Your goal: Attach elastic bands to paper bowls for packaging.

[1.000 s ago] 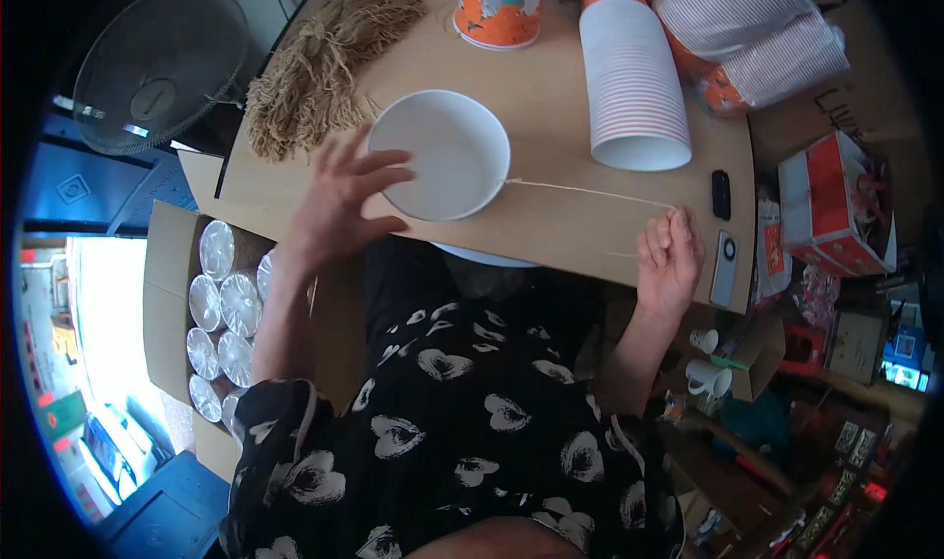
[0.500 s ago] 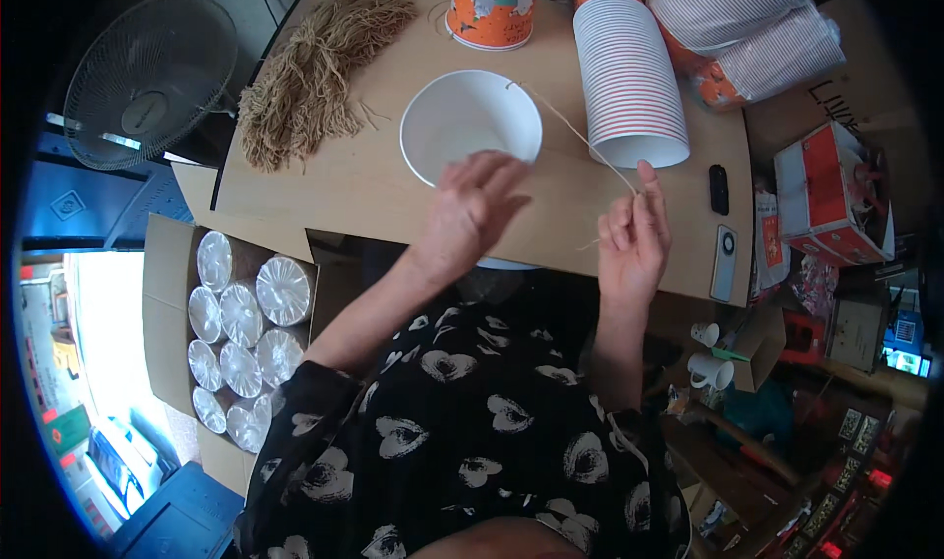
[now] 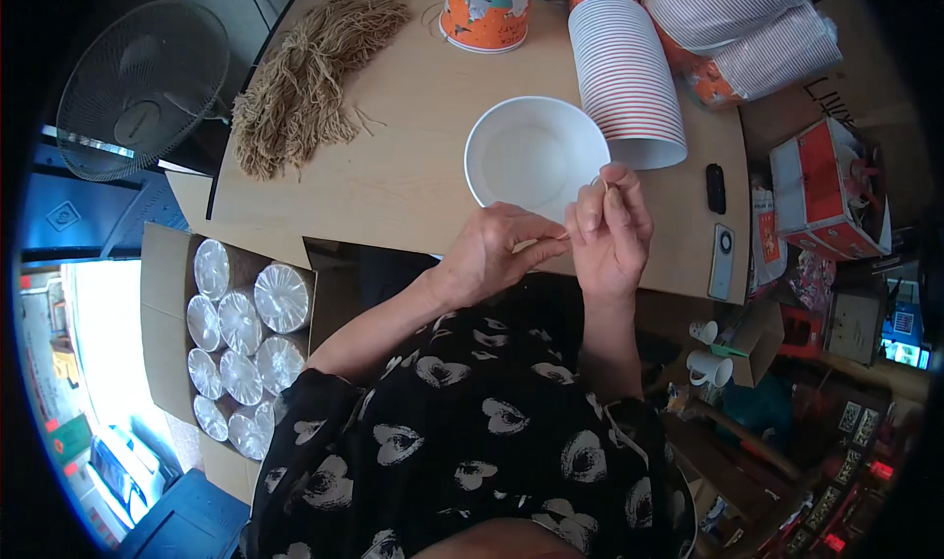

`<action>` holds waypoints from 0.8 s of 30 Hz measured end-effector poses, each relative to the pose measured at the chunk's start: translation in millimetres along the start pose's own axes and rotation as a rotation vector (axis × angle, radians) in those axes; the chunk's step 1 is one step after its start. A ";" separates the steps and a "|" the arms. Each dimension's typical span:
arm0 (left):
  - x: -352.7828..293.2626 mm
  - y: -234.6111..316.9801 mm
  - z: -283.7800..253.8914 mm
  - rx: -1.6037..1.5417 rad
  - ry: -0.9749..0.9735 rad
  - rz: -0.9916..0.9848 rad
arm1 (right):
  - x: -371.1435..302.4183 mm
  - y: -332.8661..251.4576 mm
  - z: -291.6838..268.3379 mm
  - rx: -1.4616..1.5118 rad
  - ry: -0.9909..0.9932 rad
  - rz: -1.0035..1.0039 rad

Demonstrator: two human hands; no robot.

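Note:
A white paper bucket (image 3: 536,151) stands with its mouth up near the table's front edge. At its near right rim my right hand (image 3: 615,227) is closed, pinching a thin tan string (image 3: 601,180). My left hand (image 3: 497,252) meets it just in front of the bucket, thumb and forefinger pinched together beside the right fingers on what looks like the string's loose end. Most of the string is hidden by my fingers. A bundle of the same tan strings (image 3: 310,82) lies at the table's far left.
A nested stack of paper buckets (image 3: 629,82) lies on its side to the right, with plastic-wrapped stacks (image 3: 742,33) behind. An orange printed bucket (image 3: 487,13) stands at the back. Left are a fan (image 3: 143,92) and a carton (image 3: 162,313) of wrapped stacks. A remote (image 3: 723,261) lies right.
The bucket has moved right and nearer to me. My left hand has come right and lower to meet the right hand, its fingers closing. The right hand has shifted left to the rim.

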State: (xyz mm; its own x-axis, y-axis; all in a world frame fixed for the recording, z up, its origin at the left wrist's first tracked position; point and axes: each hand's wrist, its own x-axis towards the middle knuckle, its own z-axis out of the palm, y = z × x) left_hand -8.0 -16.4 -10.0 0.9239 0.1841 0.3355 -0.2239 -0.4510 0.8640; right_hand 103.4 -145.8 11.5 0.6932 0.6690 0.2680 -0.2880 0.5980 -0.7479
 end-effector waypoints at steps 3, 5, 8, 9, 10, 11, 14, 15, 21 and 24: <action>1.3 11.3 -4.9 -0.018 0.102 -0.028 | 6.0 -8.3 0.9 -0.062 0.022 -0.065; -0.3 17.4 -13.2 -0.027 0.088 -0.029 | 9.5 -17.7 -9.4 -0.092 0.043 -0.153; -7.6 17.8 -30.3 -0.022 0.055 -0.068 | 10.5 -37.2 -25.5 -0.204 0.183 -0.216; -10.7 16.6 -36.3 -0.008 0.043 -0.111 | 8.9 -43.5 -29.2 -0.209 0.190 -0.227; -14.5 14.7 -39.3 -0.036 0.057 -0.118 | 6.3 -49.6 -32.0 -0.583 0.262 -0.109; -16.1 16.0 -41.8 -0.038 0.048 -0.110 | 3.3 -53.8 -33.1 -0.953 0.334 0.019; -15.0 28.1 -49.0 0.121 -0.060 0.014 | -4.8 -50.5 -6.7 -1.692 0.308 -0.361; -11.3 31.0 -47.9 0.119 -0.069 0.022 | -12.6 -46.2 1.4 -1.481 0.241 -0.238; 8.4 44.4 -54.0 0.243 -0.211 0.212 | -27.3 -41.8 33.4 -1.088 -0.270 0.178; 13.4 41.9 -59.2 0.270 -0.234 0.201 | -33.1 -43.9 28.3 -1.091 -0.280 0.203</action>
State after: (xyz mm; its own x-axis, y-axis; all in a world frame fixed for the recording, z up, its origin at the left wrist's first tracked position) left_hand -23.4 18.8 53.0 0.9226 -0.1209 0.3663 -0.3466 -0.6764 0.6498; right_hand 74.5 -181.7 52.6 0.4885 0.8661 0.1059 0.4440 -0.1422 -0.8847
